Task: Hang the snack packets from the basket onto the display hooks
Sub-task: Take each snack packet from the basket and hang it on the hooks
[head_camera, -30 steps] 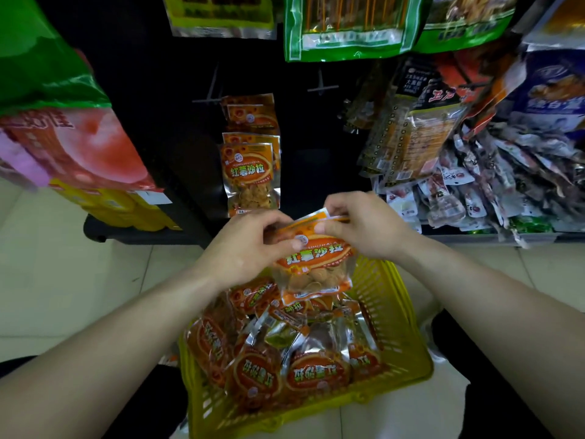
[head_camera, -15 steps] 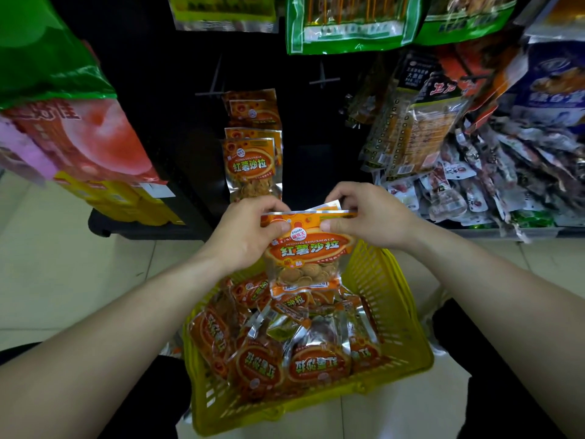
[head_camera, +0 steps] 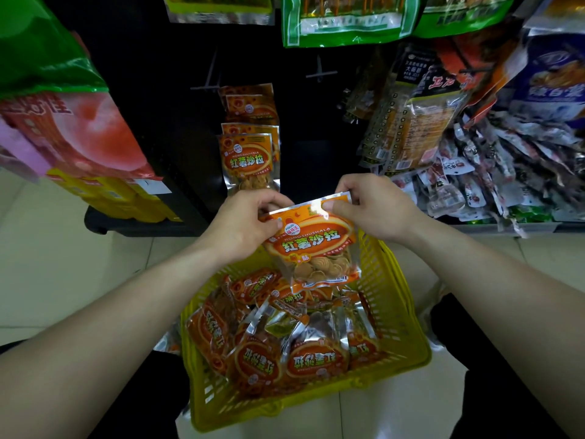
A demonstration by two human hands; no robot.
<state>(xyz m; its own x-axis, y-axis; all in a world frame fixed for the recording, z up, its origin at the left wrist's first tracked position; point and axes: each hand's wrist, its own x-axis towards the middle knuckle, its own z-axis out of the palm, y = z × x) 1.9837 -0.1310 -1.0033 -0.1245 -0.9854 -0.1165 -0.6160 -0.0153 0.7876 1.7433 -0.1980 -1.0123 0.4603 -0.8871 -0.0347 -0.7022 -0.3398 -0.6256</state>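
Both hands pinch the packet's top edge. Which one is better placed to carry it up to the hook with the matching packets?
Probably the left hand: it sits directly below the hanging matching packets, while the right hand pinches the far corner of the held packet, further aside.

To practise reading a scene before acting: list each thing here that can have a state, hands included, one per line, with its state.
left hand: pinches the held packet's top left corner.
right hand: pinches its top right corner.
held packet: upright, lifted above the basket, not yet hung.
basket: open-topped, part full.
packets in basket: lying jumbled.
hung packets: hanging on the display.
hook: bare.
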